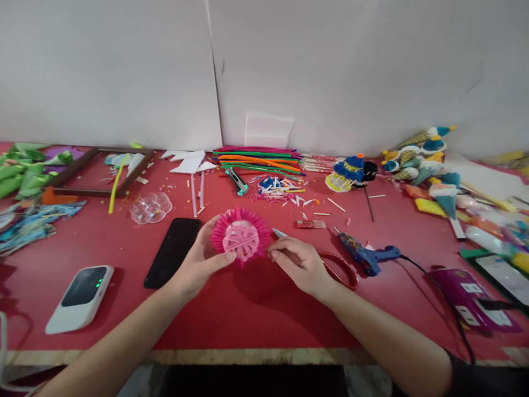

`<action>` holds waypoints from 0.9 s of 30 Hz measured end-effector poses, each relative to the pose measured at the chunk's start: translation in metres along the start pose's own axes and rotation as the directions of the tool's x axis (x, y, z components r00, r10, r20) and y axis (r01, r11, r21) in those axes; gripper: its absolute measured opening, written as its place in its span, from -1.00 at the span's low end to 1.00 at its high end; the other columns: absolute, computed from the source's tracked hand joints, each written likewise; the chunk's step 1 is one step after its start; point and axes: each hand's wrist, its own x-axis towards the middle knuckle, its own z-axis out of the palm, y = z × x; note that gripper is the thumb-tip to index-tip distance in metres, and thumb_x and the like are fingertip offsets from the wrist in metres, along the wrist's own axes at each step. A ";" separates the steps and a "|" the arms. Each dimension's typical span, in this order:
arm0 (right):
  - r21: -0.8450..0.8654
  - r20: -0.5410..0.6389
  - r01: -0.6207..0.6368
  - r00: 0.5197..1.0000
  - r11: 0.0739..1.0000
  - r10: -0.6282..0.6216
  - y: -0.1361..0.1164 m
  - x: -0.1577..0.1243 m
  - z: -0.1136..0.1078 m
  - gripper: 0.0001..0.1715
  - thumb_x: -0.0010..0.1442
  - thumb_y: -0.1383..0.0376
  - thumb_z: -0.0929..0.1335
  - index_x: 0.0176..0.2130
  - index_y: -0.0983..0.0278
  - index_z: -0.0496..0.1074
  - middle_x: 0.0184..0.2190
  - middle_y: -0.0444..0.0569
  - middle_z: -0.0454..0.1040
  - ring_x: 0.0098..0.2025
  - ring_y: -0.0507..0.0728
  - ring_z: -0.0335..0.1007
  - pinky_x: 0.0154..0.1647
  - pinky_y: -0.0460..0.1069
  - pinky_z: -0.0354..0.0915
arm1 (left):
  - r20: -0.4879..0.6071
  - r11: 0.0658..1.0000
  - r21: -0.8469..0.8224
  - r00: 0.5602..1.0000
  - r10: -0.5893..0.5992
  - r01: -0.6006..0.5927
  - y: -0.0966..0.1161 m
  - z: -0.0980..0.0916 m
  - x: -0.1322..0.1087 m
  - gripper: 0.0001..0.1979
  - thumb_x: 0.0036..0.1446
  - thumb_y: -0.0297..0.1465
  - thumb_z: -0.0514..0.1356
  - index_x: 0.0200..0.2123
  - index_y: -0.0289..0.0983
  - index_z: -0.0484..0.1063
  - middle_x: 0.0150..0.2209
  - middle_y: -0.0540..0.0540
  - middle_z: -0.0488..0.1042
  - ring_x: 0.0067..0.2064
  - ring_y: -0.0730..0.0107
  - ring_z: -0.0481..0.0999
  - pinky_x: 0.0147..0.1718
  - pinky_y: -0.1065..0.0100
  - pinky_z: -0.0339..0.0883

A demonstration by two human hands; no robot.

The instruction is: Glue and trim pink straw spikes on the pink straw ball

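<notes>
My left hand (205,259) grips a round pink craft piece (241,238) by its left side, thumb in front. The piece has a pleated magenta rim and a lighter pink centre crossed by strips. My right hand (300,264) is closed in a pinch at the right edge of that rim. Whatever lies between its fingertips is too small to make out. Partly under the right hand lie scissors with red handles (345,271), their tip showing beyond the fingers.
A blue glue gun (367,251) with a cord lies to the right. A black phone (173,252) and a white device (80,298) lie left. Farther back are a cutter (237,181), coloured pipe cleaners (260,161), a blue-topped craft figure (349,172) and scattered scraps.
</notes>
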 end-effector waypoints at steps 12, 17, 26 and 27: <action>0.008 -0.196 -0.093 0.976 0.996 0.092 0.005 0.008 -0.003 -0.70 0.31 0.06 0.40 -0.22 0.23 0.56 -0.35 0.01 0.65 -0.36 0.12 0.54 -0.30 0.00 0.45 | 0.062 0.902 0.167 0.918 0.393 -0.397 0.002 0.007 0.036 -0.16 -0.16 -0.25 0.60 0.17 -0.07 0.31 0.21 -0.15 0.39 0.19 0.11 0.48 0.14 0.13 0.44; -0.113 -0.233 -0.019 0.973 0.993 -0.008 -0.003 0.005 -0.007 -0.78 0.29 0.11 0.42 -0.31 0.20 0.52 -0.40 -0.05 0.59 -0.36 0.11 0.47 -0.28 0.00 0.39 | 0.049 0.897 0.152 0.909 0.413 -0.416 -0.006 0.004 0.029 -0.26 -0.06 -0.20 0.56 0.17 -0.03 0.37 0.23 -0.16 0.41 0.23 0.07 0.46 0.18 0.10 0.41; -0.109 -0.456 0.120 0.876 0.987 -0.157 -0.009 0.003 -0.008 -0.66 0.39 0.20 0.36 -0.42 0.16 0.25 -0.50 -0.16 0.27 -0.43 0.09 0.22 -0.33 0.04 0.25 | 0.213 0.905 0.226 0.925 0.315 -0.361 -0.011 0.007 0.008 -0.17 0.02 -0.21 0.52 0.31 -0.11 0.29 0.31 -0.26 0.38 0.27 -0.03 0.46 0.25 0.03 0.37; -0.111 -0.444 0.139 0.879 0.984 -0.174 -0.009 0.003 -0.008 -0.72 0.39 0.22 0.35 -0.38 0.16 0.29 -0.47 -0.14 0.31 -0.40 0.10 0.26 -0.29 0.05 0.28 | 0.210 0.912 0.224 0.931 0.298 -0.343 -0.012 0.007 0.009 -0.17 0.02 -0.20 0.52 0.31 -0.11 0.28 0.33 -0.27 0.36 0.29 -0.04 0.45 0.27 0.02 0.35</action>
